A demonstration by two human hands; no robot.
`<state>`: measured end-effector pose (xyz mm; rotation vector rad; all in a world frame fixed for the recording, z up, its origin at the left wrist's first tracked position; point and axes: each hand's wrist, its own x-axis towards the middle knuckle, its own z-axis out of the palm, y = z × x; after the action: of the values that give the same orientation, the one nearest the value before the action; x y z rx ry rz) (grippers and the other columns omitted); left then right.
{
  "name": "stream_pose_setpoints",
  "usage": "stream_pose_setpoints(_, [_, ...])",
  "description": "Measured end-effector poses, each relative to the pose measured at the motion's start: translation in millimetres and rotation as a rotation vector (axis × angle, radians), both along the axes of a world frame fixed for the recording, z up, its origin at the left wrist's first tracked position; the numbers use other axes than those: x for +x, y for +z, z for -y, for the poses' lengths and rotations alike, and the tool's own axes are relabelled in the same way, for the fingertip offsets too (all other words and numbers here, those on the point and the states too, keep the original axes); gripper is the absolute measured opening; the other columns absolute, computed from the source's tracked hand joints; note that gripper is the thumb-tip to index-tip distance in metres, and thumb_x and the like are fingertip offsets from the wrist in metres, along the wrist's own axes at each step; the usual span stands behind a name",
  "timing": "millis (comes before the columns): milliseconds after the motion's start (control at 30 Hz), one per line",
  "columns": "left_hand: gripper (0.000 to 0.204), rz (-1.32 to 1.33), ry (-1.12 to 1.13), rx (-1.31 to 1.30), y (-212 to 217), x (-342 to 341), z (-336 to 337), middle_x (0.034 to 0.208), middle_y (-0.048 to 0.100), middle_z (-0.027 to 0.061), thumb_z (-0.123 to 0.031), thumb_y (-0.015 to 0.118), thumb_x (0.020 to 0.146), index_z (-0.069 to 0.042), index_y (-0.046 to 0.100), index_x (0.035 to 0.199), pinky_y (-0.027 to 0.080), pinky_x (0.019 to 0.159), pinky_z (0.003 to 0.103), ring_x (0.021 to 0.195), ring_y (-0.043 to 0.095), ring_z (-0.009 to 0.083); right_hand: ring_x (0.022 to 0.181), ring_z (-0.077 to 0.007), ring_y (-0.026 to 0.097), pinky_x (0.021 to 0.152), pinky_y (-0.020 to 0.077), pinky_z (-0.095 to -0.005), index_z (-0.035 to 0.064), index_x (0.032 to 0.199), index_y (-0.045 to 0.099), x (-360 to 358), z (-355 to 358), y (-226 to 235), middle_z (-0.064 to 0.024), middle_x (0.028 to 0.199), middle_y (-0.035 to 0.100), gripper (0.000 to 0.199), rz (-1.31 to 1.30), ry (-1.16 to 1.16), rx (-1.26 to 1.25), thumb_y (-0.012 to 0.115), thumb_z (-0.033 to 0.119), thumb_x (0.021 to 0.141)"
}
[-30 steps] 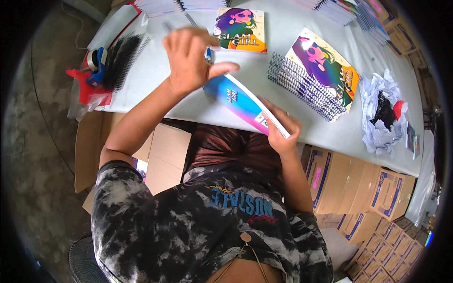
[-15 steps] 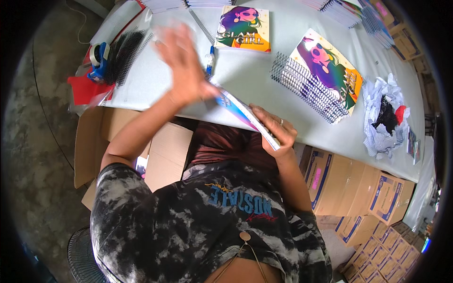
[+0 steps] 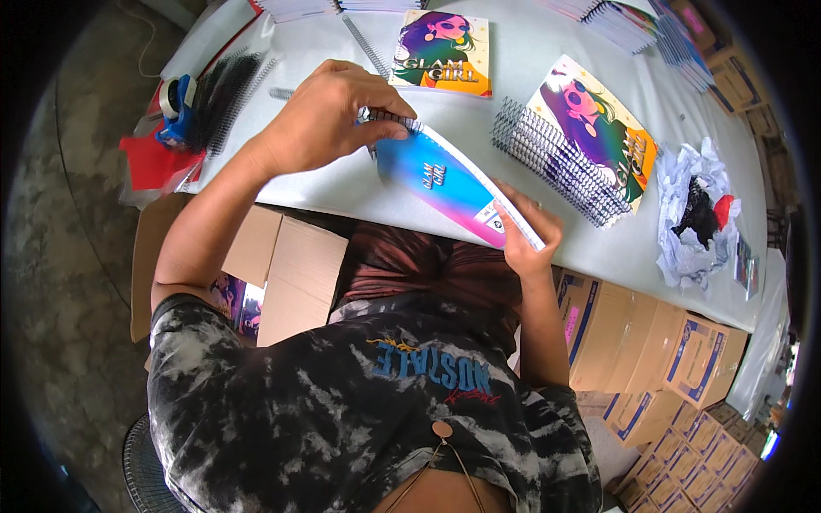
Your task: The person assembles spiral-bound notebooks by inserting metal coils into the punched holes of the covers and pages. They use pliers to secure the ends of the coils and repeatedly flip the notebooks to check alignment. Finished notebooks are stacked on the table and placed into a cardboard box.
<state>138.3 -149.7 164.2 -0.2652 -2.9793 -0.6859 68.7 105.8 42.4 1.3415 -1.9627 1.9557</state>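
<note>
Left hand (image 3: 329, 120) pinches a coil (image 3: 415, 125) at the upper-left end of one notebook (image 3: 432, 175), mid-frame; right hand (image 3: 532, 235) clasps its lower-right end between thumb and fingers. Its long axis slants from upper left to lower right, both hands touching it. Beyond: one book (image 3: 445, 51) and one loose coil (image 3: 365, 44) at upper centre, one stack (image 3: 590, 128) at right, its layers too overlapped to count, one tape dispenser (image 3: 177, 111) at upper left.

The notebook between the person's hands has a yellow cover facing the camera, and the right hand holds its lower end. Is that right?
Not quite: the notebook's cover facing the camera isn't yellow. The head view shows it blue, turning pink toward the lower end, which the right hand does hold.
</note>
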Motion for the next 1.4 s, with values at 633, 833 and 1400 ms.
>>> stream_pose_setpoints(633, [0.016,-0.209,-0.088,-0.327,7,3,-24,0.081,0.061,0.0024,-0.02,0.067,0.075,-0.009,0.065,0.087,0.033,0.089,0.036,0.086,0.056,0.0178,0.091,-0.0253,0.064,0.081,0.0495,-0.0305,-0.0046,0.103,0.062,5,-2,1,-0.0168,0.099,0.064,0.032,-0.07,-0.006,0.011,0.055,-0.01,0.072])
stream_pose_setpoints(833, [0.015,-0.243,-0.05,-0.369,6,6,-31,0.081,0.062,0.0007,-0.017,0.07,0.07,-0.011,0.064,0.082,0.034,0.087,0.034,0.083,0.057,0.0159,0.092,-0.0249,0.064,0.081,0.0495,-0.0301,-0.0043,0.104,0.062,7,0,4,-0.0167,0.1,0.064,0.032,-0.059,0.016,-0.007,0.053,-0.011,0.073])
stream_pose_setpoints(1400, [0.075,-0.566,0.152,-0.534,-9,1,-23,0.132,0.038,0.0202,-0.051,0.064,0.07,-0.009,0.042,0.128,0.025,0.1,0.047,0.122,0.037,0.0343,0.093,-0.0226,0.063,0.08,0.0487,-0.0296,-0.0048,0.104,0.061,1,-1,3,-0.0151,0.102,0.064,0.03,0.053,0.013,0.012,0.056,-0.008,0.075])
